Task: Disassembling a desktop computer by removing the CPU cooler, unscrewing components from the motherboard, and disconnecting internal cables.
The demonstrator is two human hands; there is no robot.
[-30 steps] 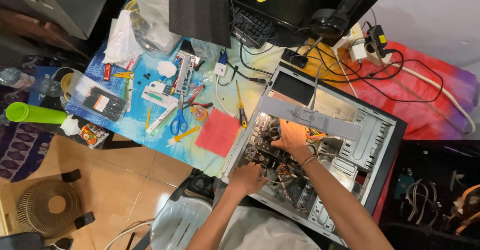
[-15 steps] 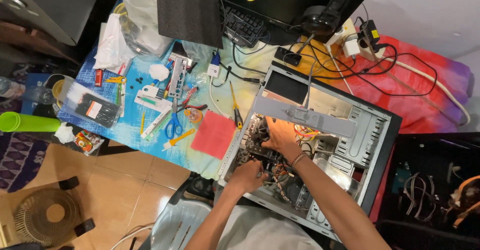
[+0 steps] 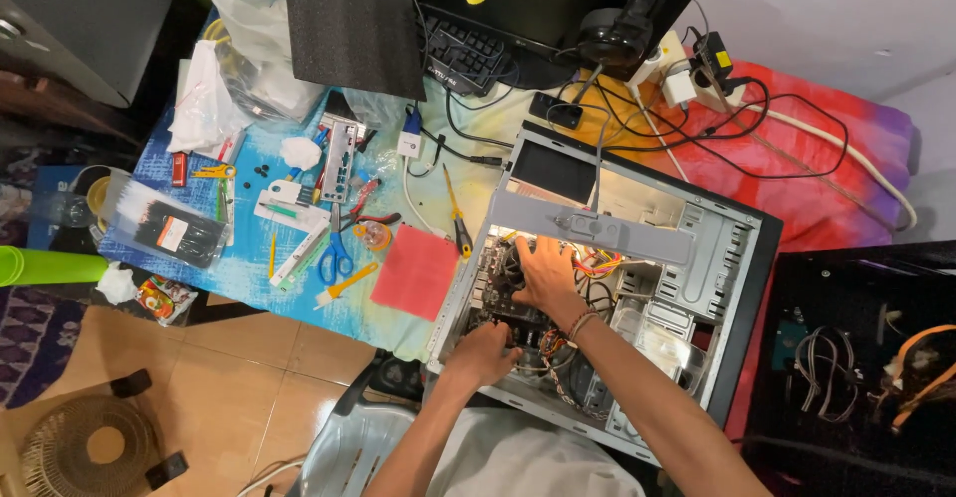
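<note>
An open desktop computer case lies on its side on the table, its circuit board and cables exposed. My right hand reaches into the case and rests flat on the board among the cables, fingers spread. My left hand is at the case's near edge with its fingers curled down onto something small inside; what it grips is hidden. A bracelet sits on my right wrist.
Left of the case lie a red cloth square, blue-handled scissors, a yellow-handled screwdriver and several small parts. A keyboard, power strip and tangled cables sit behind. A fan stands on the floor.
The view has shifted slightly. My right hand has moved a little deeper over the board; my left hand stays at the case's near edge.
</note>
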